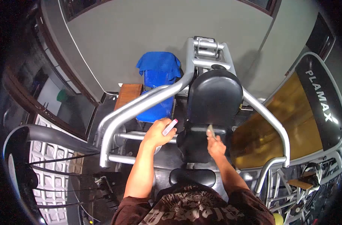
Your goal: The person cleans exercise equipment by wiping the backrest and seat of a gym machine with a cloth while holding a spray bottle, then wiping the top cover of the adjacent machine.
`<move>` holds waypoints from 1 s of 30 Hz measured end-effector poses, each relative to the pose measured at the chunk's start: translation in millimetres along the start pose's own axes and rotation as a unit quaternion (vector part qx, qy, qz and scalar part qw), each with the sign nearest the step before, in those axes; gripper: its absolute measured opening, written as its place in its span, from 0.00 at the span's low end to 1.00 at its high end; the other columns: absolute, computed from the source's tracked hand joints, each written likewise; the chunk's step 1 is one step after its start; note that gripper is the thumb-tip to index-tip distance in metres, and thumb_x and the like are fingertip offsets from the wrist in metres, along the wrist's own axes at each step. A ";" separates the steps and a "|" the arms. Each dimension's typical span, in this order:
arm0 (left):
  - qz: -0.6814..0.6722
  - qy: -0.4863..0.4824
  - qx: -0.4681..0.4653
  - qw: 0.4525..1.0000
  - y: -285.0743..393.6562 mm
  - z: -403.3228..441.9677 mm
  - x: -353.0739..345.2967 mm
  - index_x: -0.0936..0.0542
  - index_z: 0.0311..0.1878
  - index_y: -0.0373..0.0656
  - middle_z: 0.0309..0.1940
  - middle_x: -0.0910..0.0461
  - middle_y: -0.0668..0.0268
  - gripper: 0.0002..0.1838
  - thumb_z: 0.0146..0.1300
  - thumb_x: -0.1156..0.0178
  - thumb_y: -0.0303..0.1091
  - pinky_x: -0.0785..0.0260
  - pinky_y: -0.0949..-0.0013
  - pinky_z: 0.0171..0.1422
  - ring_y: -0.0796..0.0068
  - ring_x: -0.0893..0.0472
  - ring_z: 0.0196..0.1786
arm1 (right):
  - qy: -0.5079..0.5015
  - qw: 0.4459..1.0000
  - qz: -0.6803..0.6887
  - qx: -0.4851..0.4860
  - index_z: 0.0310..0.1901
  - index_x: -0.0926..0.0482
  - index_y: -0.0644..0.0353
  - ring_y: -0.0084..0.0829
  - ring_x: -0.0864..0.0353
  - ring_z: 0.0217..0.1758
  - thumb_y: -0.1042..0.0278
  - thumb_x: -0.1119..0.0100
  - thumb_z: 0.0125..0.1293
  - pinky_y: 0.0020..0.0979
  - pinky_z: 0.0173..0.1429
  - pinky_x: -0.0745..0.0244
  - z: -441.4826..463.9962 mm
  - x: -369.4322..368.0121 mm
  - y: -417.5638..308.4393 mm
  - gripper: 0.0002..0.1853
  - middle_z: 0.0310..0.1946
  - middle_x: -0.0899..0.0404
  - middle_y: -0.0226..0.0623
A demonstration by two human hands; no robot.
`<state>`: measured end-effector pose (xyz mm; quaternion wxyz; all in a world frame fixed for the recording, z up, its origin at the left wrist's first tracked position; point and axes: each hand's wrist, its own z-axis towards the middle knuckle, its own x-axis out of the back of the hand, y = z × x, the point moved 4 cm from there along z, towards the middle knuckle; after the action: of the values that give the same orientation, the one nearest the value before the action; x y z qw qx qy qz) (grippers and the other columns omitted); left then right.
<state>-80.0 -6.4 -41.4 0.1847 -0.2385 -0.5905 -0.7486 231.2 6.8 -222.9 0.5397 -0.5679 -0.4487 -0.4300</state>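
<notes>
White with a pink end, a slim stick-like item (170, 127) sits in the left hand (158, 132), whose fingers curl round it while the forearm reaches forward and slightly inward from the dark sleeve. The right hand (216, 147) grasps a pale, flat-tipped tool (210, 130), pointing it forward over the join between a black backrest (216, 95) and its seat pad (197, 149); whether the tip touches the padding cannot be told. Both hands are at about the same reach, the right one a little nearer the body, with part of the seat pad visible between them. A smaller black pad (192, 177) lies close to the printed shirt (191, 208). Beyond the machine is a grey wall (141, 30); a blue towel (158, 62) drapes over a blue chair (155, 111) beside a brown wooden surface (128, 97), and a gold-and-black panel lettered PLAMAX (278, 125) rises at the right. The silver tube frame (156, 102) bends outward past both forearms, bounding the space they work in. On the left, a lower crossbar (131, 136) runs behind the hand, and on the right a gap separates the forearm from the frame's bent end (267, 168).
</notes>
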 end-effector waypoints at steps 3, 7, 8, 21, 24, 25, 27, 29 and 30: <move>0.005 -0.022 -0.023 0.999 3.3 5.5 -1.6 0.20 0.35 0.34 0.32 0.19 0.47 0.13 0.58 0.31 0.36 0.28 0.50 0.43 0.41 0.18 0.38 | -0.001 0.993 0.080 -0.090 0.76 0.34 0.23 0.55 0.15 0.51 0.52 0.50 0.79 0.52 0.54 0.19 -12.7 11.2 35.4 0.26 0.53 0.23 0.49; 0.011 -0.015 -0.028 0.999 6.4 10.9 -5.9 0.20 0.35 0.34 0.32 0.19 0.48 0.13 0.58 0.32 0.35 0.28 0.51 0.42 0.41 0.17 0.37 | 0.109 0.970 0.211 -0.058 0.77 0.34 0.29 0.58 0.17 0.53 0.52 0.50 0.79 0.51 0.59 0.21 -12.3 -21.5 16.1 0.27 0.55 0.20 0.53; 0.009 -0.017 -0.022 1.000 7.1 12.6 -6.7 0.20 0.34 0.34 0.31 0.19 0.48 0.13 0.58 0.32 0.35 0.28 0.52 0.42 0.41 0.17 0.36 | 0.144 0.956 0.257 -0.020 0.78 0.35 0.30 0.60 0.17 0.54 0.51 0.51 0.79 0.52 0.61 0.22 -7.5 -34.8 5.5 0.27 0.55 0.19 0.54; 0.037 -0.020 -0.011 0.999 4.0 4.5 -11.0 0.18 0.36 0.36 0.30 0.18 0.50 0.12 0.59 0.30 0.36 0.27 0.55 0.41 0.49 0.16 0.34 | 0.059 0.979 0.182 -0.077 0.75 0.35 0.15 0.57 0.15 0.53 0.50 0.51 0.79 0.53 0.58 0.20 -7.7 -5.2 11.1 0.25 0.52 0.17 0.48; 0.037 -0.023 -0.012 0.999 4.7 12.3 -10.5 0.18 0.37 0.36 0.30 0.17 0.50 0.13 0.59 0.30 0.37 0.26 0.57 0.41 0.50 0.16 0.33 | 0.186 0.933 0.306 -0.028 0.78 0.34 0.34 0.57 0.14 0.50 0.54 0.51 0.80 0.49 0.56 0.20 -6.0 -16.8 20.5 0.26 0.51 0.15 0.56; 0.031 -0.026 -0.002 0.999 5.7 14.5 -10.0 0.18 0.37 0.36 0.30 0.17 0.50 0.13 0.59 0.31 0.37 0.26 0.56 0.41 0.49 0.16 0.34 | 0.160 0.927 0.332 -0.070 0.77 0.33 0.39 0.58 0.13 0.49 0.55 0.51 0.80 0.49 0.55 0.20 -4.6 -15.6 10.1 0.26 0.50 0.15 0.58; 0.035 -0.025 -0.011 0.999 1.5 17.2 -12.2 0.18 0.37 0.36 0.30 0.17 0.49 0.13 0.59 0.31 0.37 0.26 0.56 0.41 0.50 0.16 0.34 | 0.133 0.911 0.375 -0.111 0.77 0.33 0.48 0.60 0.13 0.45 0.57 0.50 0.79 0.50 0.54 0.20 0.1 -21.0 -18.8 0.27 0.49 0.16 0.63; 0.038 -0.033 -0.006 0.999 -2.3 18.0 -10.9 0.18 0.37 0.35 0.31 0.17 0.48 0.13 0.59 0.31 0.37 0.26 0.54 0.42 0.48 0.16 0.35 | 0.118 0.934 0.332 -0.065 0.79 0.37 0.42 0.61 0.14 0.46 0.57 0.49 0.79 0.54 0.53 0.20 10.8 -40.7 -46.3 0.29 0.46 0.15 0.60; 0.036 -0.040 0.003 0.999 -3.4 18.6 -10.5 0.18 0.37 0.34 0.32 0.17 0.48 0.13 0.59 0.31 0.36 0.26 0.54 0.42 0.46 0.16 0.36 | 0.116 0.941 0.315 -0.050 0.80 0.38 0.40 0.62 0.15 0.46 0.57 0.49 0.79 0.55 0.52 0.20 14.8 -47.0 -60.2 0.30 0.46 0.16 0.59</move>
<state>-70.8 12.4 -46.6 0.1883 -0.2889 -0.5904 -0.7297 161.9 20.3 -255.6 0.6663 -0.6529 -0.1595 -0.3230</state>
